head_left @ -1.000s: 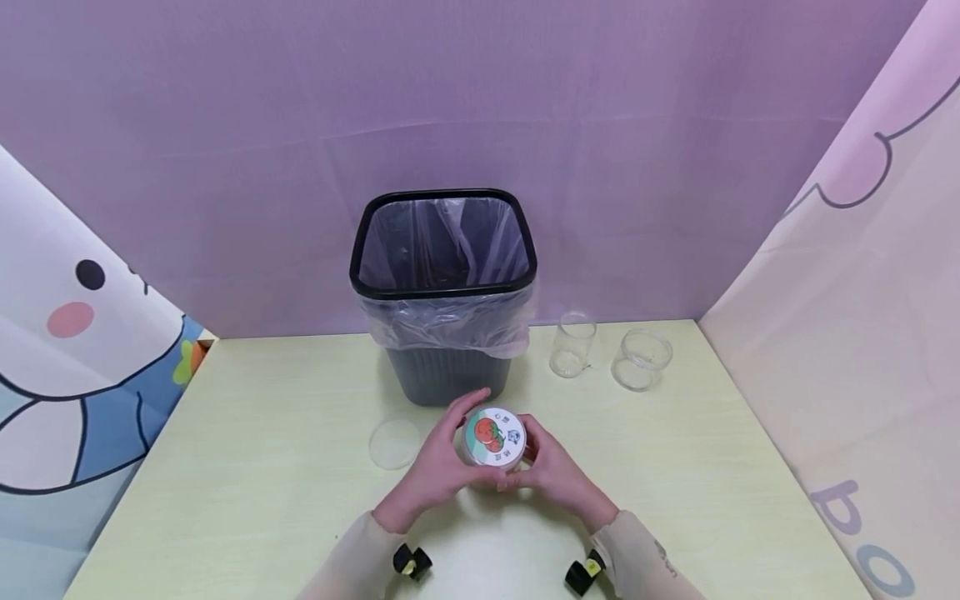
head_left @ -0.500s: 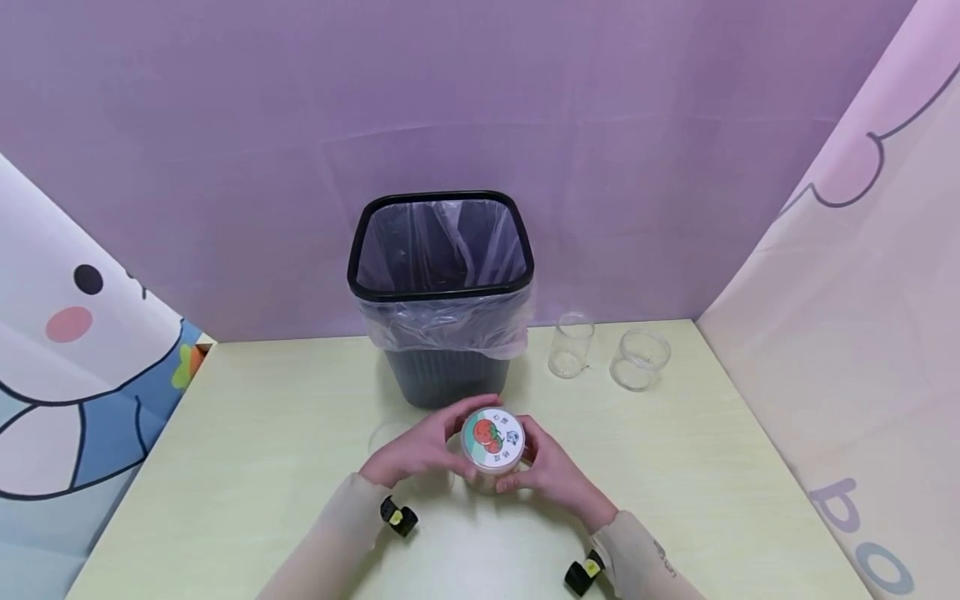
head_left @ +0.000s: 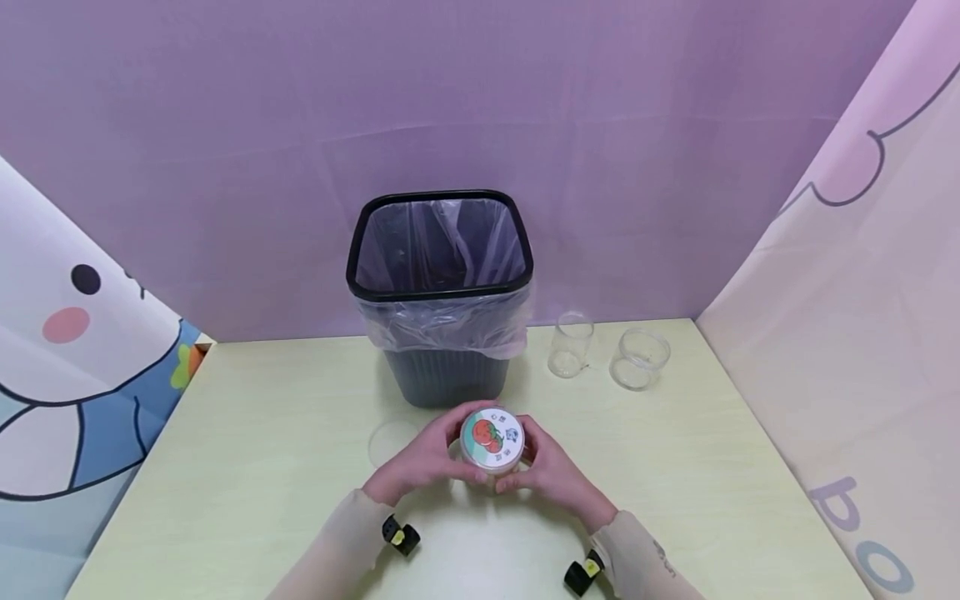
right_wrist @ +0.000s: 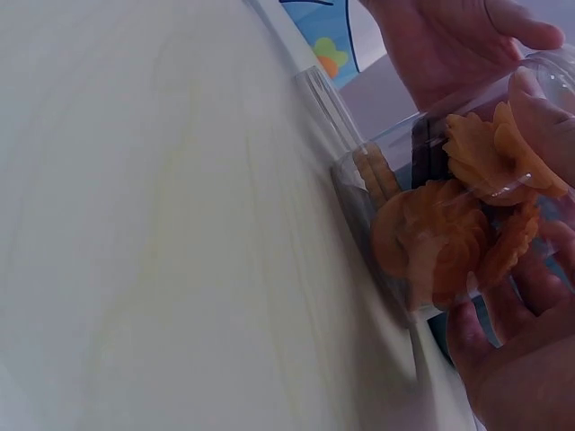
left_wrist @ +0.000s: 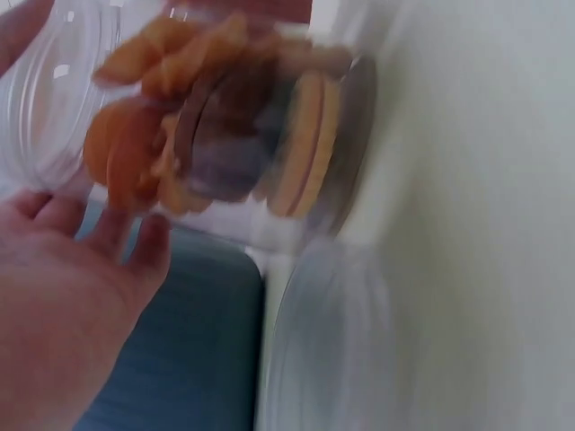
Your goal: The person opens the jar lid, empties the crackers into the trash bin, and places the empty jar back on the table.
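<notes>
A clear jar [left_wrist: 243,135] stands between my hands, filled with orange-brown biscuits [right_wrist: 449,224], some scalloped and one a sandwich type. Its clear lid [head_left: 492,439] carries a round white and green label with a red cartoon fruit. My left hand [head_left: 423,462] curves round the jar's upper end from the left, thumb and fingers at the lid. From the right, my right hand [head_left: 551,471] grips the jar, thumb in front and fingers behind. A flat, clear round lid [left_wrist: 332,350] lies on the table, left of the jar and partly behind my left hand in the head view.
A dark grey bin [head_left: 442,375] with a black rim and a clear plastic liner stands just behind the jar. At the back right are a tall clear cup [head_left: 572,346] and a short, wide clear container [head_left: 640,360]. A purple cloth [head_left: 637,167] hangs behind the table.
Half a second ago my left hand shifted left, its thumb drawing back along the jar; now its fingers curve closer round the lid. My right hand and the jar stay nearly in place.
</notes>
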Available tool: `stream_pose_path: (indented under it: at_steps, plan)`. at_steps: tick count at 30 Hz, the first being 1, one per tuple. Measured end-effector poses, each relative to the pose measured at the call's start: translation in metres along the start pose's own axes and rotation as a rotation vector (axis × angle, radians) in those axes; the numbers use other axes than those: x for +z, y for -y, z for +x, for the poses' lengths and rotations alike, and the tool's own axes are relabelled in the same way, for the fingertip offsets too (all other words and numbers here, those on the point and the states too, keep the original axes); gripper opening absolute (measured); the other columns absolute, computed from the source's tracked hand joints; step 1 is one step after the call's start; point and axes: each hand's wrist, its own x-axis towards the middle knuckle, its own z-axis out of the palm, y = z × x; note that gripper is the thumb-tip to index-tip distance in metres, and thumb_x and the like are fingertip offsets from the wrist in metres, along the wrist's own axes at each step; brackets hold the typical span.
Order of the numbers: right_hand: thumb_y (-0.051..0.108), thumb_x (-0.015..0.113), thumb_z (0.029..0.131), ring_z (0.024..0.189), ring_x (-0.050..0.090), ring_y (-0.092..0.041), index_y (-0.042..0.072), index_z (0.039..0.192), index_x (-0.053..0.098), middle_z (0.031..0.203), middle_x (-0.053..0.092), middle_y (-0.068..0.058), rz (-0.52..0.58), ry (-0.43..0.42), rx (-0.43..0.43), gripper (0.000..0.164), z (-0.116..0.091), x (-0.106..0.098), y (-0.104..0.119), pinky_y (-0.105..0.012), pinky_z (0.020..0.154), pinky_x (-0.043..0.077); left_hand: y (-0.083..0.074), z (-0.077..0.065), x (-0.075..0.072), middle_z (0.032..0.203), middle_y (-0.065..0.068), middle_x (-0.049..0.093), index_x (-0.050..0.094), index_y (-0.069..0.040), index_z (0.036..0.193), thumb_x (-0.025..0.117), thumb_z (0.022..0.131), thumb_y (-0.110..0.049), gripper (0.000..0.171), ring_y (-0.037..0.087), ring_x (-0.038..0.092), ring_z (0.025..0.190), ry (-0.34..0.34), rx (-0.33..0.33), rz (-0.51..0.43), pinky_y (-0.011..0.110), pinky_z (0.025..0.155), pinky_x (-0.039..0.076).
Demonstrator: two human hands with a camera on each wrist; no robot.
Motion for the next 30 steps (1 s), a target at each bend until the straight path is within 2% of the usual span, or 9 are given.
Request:
stream_pose_path:
  at_steps: [9, 19, 25, 30]
  plan:
    - [0.006, 0.091, 0.067, 0.128, 0.051, -0.026, 0.009, 0.138, 0.046, 0.138, 0.053, -0.006, 0.004, -0.003, 0.006, 0.085, 0.001, -0.001, 0.0, -0.039, 0.109, 0.039, 0.0, -0.01, 0.02, 0.14, 0.0, 0.055, 0.043, -0.007, 0.148, 0.091, 0.069, -0.01, 0.093, 0.022, 0.048, 0.13, -0.211, 0.019, 0.027, 0.054, 0.111, 0.027]
    - [0.008, 0.09, 0.069, 0.131, 0.049, -0.025, 0.011, 0.14, 0.046, 0.139, 0.053, -0.005, -0.021, -0.012, 0.028, 0.083, 0.001, -0.001, -0.002, -0.042, 0.112, 0.035, -0.002, -0.017, 0.048, 0.141, -0.003, 0.053, 0.043, -0.011, 0.149, 0.095, 0.066, -0.016, 0.098, 0.024, 0.047, 0.128, -0.432, -0.01, 0.04, 0.055, 0.11, 0.027]
    - [0.012, 0.088, 0.074, 0.135, 0.045, -0.028, 0.008, 0.14, 0.045, 0.141, 0.052, -0.007, -0.032, -0.006, 0.024, 0.079, 0.001, -0.001, -0.001, -0.047, 0.114, 0.03, -0.004, -0.02, 0.059, 0.143, -0.003, 0.051, 0.043, -0.014, 0.148, 0.095, 0.065, -0.02, 0.098, 0.024, 0.048, 0.127, -0.53, 0.008, 0.076, 0.056, 0.109, 0.028]
    - [0.009, 0.086, 0.077, 0.136, 0.044, -0.029, 0.004, 0.139, 0.045, 0.142, 0.052, -0.011, -0.027, -0.004, 0.014, 0.075, 0.0, -0.001, -0.001, -0.047, 0.114, 0.03, -0.005, -0.02, 0.065, 0.144, -0.003, 0.052, 0.043, -0.013, 0.148, 0.094, 0.067, -0.019, 0.096, 0.024, 0.047, 0.128, -0.584, 0.02, 0.068, 0.058, 0.109, 0.026]
